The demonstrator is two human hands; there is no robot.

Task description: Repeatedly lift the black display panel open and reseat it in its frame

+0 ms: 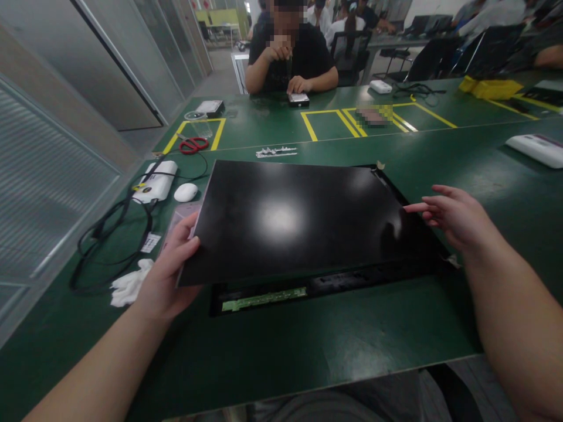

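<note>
A flat black display panel (pixel 281 223) is raised at its left side above a black frame (pixel 352 280). My left hand (pixel 173 264) grips the panel's left edge, thumb on top and fingers underneath. Toward the right, the panel lies close to the frame. My right hand (pixel 457 217) holds nothing; its index finger points at the panel's right edge, and I cannot tell whether it touches. A long green circuit board (pixel 264 299) shows in the frame below the panel's near edge. Bits of tape (pixel 453 261) stick out at the frame's right corners.
Left of the panel lie a white power bank (pixel 156 181), black cables (pixel 109 234), a white mouse (pixel 185 192) and white gloves (pixel 131 284). Red scissors (pixel 193 145) and a clear cup (pixel 200 124) stand farther back. Across the table, a person (pixel 290 58) handles a hard drive (pixel 299 99).
</note>
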